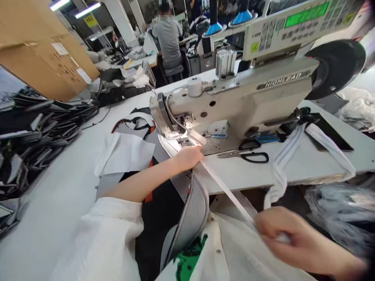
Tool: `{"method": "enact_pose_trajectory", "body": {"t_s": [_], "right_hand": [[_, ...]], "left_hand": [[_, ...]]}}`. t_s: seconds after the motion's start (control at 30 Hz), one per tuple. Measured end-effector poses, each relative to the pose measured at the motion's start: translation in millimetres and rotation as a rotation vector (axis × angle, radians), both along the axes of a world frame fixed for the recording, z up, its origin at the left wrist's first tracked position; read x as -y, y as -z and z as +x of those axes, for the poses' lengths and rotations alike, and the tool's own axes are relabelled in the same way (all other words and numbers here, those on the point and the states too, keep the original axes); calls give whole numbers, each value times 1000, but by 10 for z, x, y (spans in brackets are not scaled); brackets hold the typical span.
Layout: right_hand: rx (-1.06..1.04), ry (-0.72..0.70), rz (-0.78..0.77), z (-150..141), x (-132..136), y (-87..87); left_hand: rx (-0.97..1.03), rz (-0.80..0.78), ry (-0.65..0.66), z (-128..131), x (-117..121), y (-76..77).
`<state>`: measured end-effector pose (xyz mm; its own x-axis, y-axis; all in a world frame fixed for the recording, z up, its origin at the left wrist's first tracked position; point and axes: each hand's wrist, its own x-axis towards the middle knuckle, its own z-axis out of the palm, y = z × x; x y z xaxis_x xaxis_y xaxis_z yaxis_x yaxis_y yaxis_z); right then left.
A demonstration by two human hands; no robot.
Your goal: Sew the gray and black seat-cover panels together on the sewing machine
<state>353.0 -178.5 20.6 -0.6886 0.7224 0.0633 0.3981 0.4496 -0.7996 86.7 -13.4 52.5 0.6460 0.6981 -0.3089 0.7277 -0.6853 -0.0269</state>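
Note:
My left hand (189, 157) rests closed on grey fabric (190, 210) at the table's front edge, just before the needle of the sewing machine (249, 97). A white tape strip (225, 189) runs taut from the needle area down to my right hand (288, 238), which pinches its lower end near my lap. The grey mesh-like fabric curves down off the table between my arms. White and grey fabric pieces (125, 154) lie left of the needle.
Black-handled scissors (249, 154) lie on the machine bed, with looped white tape (293, 156) to their right. Stacks of dark cut pieces (38, 132) fill the left side under cardboard boxes (43, 50). A person in grey (168, 37) sits at a far table.

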Motion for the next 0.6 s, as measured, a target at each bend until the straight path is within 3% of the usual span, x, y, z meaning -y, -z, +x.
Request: {"method": "enact_pose_trajectory", "body": {"t_s": [0.17, 0.2, 0.27, 0.37, 0.43, 0.53, 0.6], "right_hand": [[251, -531, -640, -528, 46, 562], [285, -581, -677, -575, -1, 605], [315, -608, -602, -650, -156, 572], [271, -511, -399, -740, -500, 324], [181, -371, -314, -754, -747, 122], [-32, 56, -54, -707, -1033, -151], [-183, 317, 116, -673, -1115, -304]], "left_hand": [[-3, -36, -54, -181, -304, 209], [11, -45, -56, -206, -323, 224], [68, -77, -82, -256, -314, 240], [213, -145, -135, -364, -219, 252], [354, -208, -169, -440, -138, 237], [641, -436, -267, -414, -28, 145], [846, -690, -241, -235, 46, 64]]}}
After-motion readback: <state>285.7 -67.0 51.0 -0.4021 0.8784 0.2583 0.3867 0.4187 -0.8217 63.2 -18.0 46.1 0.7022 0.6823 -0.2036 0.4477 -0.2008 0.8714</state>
